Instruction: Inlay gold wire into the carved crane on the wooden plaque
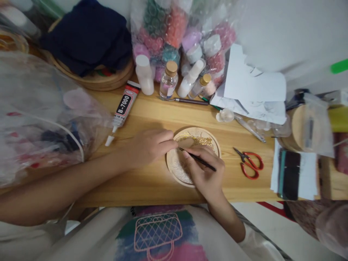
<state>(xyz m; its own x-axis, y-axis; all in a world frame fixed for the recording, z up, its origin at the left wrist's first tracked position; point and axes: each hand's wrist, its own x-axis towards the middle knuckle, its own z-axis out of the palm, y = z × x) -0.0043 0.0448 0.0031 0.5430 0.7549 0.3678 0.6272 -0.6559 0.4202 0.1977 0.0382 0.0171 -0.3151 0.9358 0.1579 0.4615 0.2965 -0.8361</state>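
A round pale wooden plaque (174, 170) lies on the table, with a line pattern on its face and gold wire-like strands (202, 140) along its upper part. My right hand (208, 170) rests over its lower right side, gripping thin black tweezers (202, 162) whose tip points up and left. Close to that tip, the fingers of my left hand (153, 146) are pinched together at the plaque's left edge. Whatever is between those fingertips is too small to make out. The plaque's lower right is partly hidden by my right hand.
Red-handled scissors (251, 165) lie to the right, beside a dark phone-like object (290, 175). A B-7000 glue tube (125, 105) is at left, near a plastic bag (54, 119). Small bottles (168, 81), papers (252, 83) and a dark cloth (89, 36) line the back.
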